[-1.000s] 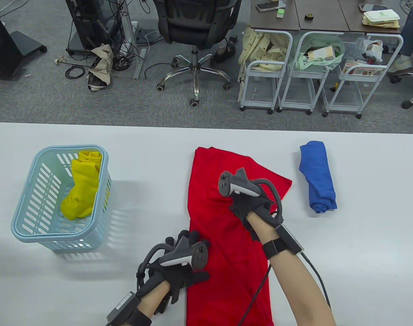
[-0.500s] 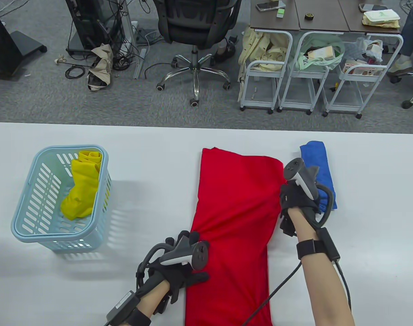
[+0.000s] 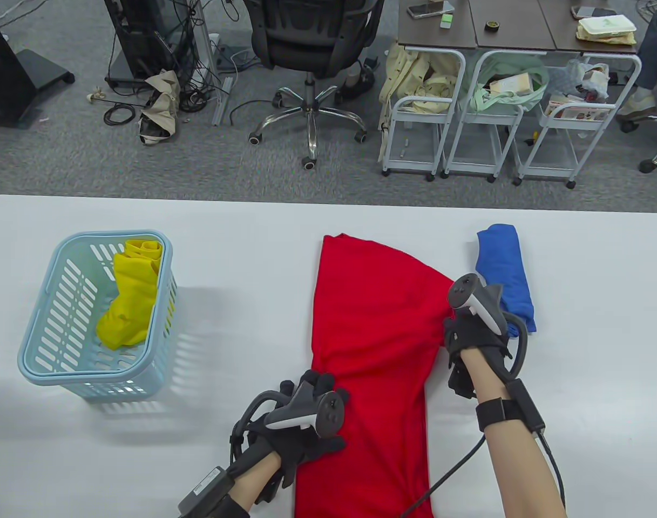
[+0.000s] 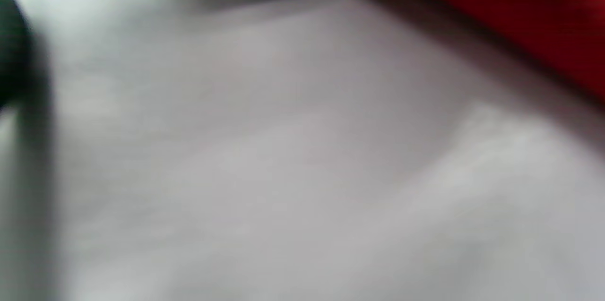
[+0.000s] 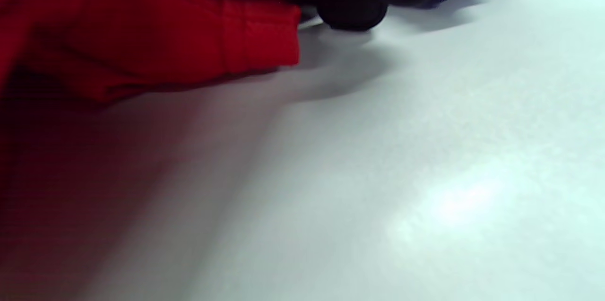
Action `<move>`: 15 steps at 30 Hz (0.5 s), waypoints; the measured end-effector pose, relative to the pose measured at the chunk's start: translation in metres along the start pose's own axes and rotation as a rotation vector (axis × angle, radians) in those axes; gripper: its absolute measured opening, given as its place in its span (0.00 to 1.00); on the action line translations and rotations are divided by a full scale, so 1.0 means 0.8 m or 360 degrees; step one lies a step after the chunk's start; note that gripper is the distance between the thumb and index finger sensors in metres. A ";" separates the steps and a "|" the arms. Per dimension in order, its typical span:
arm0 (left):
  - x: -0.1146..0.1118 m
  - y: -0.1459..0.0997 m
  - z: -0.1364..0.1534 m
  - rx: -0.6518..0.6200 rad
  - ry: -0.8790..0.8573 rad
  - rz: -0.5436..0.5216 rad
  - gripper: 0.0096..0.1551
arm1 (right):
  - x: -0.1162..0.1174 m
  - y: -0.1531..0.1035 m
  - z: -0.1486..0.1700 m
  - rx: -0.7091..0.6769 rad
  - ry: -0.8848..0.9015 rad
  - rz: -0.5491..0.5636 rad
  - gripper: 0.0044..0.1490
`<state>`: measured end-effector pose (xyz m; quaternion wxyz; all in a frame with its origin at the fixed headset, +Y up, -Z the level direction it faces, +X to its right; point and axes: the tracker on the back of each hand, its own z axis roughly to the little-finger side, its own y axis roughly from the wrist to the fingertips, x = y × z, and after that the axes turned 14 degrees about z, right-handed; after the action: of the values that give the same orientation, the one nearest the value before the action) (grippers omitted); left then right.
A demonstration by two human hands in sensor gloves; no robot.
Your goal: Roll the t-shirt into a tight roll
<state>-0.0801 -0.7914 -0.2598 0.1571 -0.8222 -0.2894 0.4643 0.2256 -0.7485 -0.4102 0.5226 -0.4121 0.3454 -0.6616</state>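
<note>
- Red t-shirt (image 3: pixel 371 345) lies flat at centre of the white surface (image 3: pixel 576 377).
- Right hand (image 3: pixel 471 337) at 3 o'clock of it, grip pinching the sleeve hem.
- Left hand (image 3: pixel 301 431) at 7 o'clock, fingers spread flat, pressing the shirt's edge.
- Rolled blue shirt (image 3: pixel 503 275) just beyond right hand.

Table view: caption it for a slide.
Gloved left hand and right hand hold red t-shirt edges.

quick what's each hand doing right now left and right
Left hand: fingers spread flat, pressing on the red t-shirt at its left edge.
Right hand: pinching the shirt's sleeve hem at its right edge.
</note>
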 end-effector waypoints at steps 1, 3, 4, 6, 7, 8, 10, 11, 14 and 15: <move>0.000 -0.002 0.002 -0.0004 -0.0039 -0.0022 0.50 | 0.001 0.002 -0.005 0.0030 -0.0043 0.0006 0.43; -0.001 -0.005 0.005 -0.0016 -0.0079 -0.0005 0.50 | 0.003 0.005 -0.012 0.0063 -0.0088 -0.0006 0.49; -0.002 -0.005 0.006 -0.0013 -0.0076 0.0002 0.50 | 0.003 0.007 -0.017 0.0078 -0.0087 -0.0016 0.53; -0.003 -0.008 0.009 0.0000 -0.0077 0.0012 0.50 | 0.005 0.011 -0.029 0.0113 -0.0094 -0.0022 0.55; -0.003 -0.008 0.010 0.0001 -0.0082 0.0018 0.51 | 0.005 0.012 -0.034 0.0107 -0.0110 -0.0021 0.54; -0.003 -0.008 0.011 0.0006 -0.0085 0.0029 0.51 | 0.005 0.012 -0.038 0.0104 -0.0136 -0.0014 0.53; -0.003 -0.008 0.012 0.0004 -0.0090 0.0034 0.51 | 0.005 0.013 -0.048 0.0093 -0.0154 0.0002 0.53; -0.003 -0.008 0.011 0.0003 -0.0091 0.0033 0.51 | 0.006 0.014 -0.050 0.0092 -0.0147 -0.0001 0.54; -0.003 -0.008 0.011 0.0006 -0.0088 0.0034 0.51 | 0.007 0.011 -0.058 0.0037 -0.0013 0.0034 0.59; -0.003 -0.008 0.011 0.0005 -0.0092 0.0035 0.51 | 0.008 0.008 -0.060 0.0022 0.0028 0.0066 0.59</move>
<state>-0.0909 -0.7880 -0.2593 0.1449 -0.8112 -0.2841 0.4901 0.1837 -0.7544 -0.4352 0.5360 -0.3956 0.3539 -0.6565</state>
